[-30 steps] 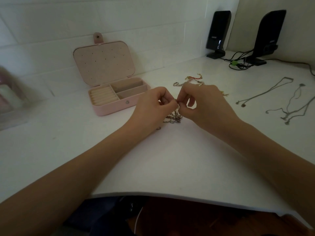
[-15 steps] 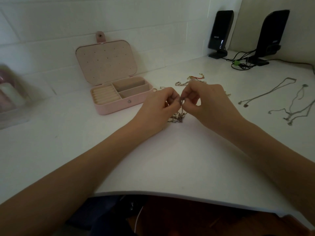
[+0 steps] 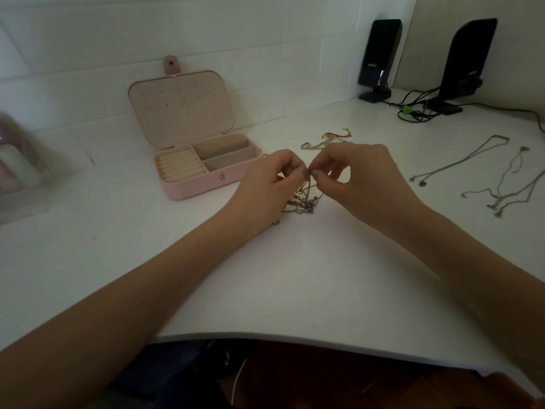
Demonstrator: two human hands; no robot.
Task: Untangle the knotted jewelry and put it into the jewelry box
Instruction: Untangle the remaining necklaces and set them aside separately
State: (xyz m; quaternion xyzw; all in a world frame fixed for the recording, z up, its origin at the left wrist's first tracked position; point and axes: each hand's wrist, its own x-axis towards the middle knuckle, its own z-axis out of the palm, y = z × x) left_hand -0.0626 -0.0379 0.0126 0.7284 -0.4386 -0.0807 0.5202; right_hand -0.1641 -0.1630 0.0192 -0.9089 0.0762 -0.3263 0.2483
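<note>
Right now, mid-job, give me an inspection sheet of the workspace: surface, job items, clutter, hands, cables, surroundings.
Surface: white table, bare in front.
Job's things: knotted chains under both hands; pink jewelry box open, compartments look empty.
Clutter: red-threaded bracelet behind the hands; thin necklaces laid out at right; blurred clear container at left.
Hands: left hand and right hand each pinch a strand, grip points close together.
Cables: black cords bundled near the speakers.
Surroundings: white tiled wall; two black speakers.
</note>
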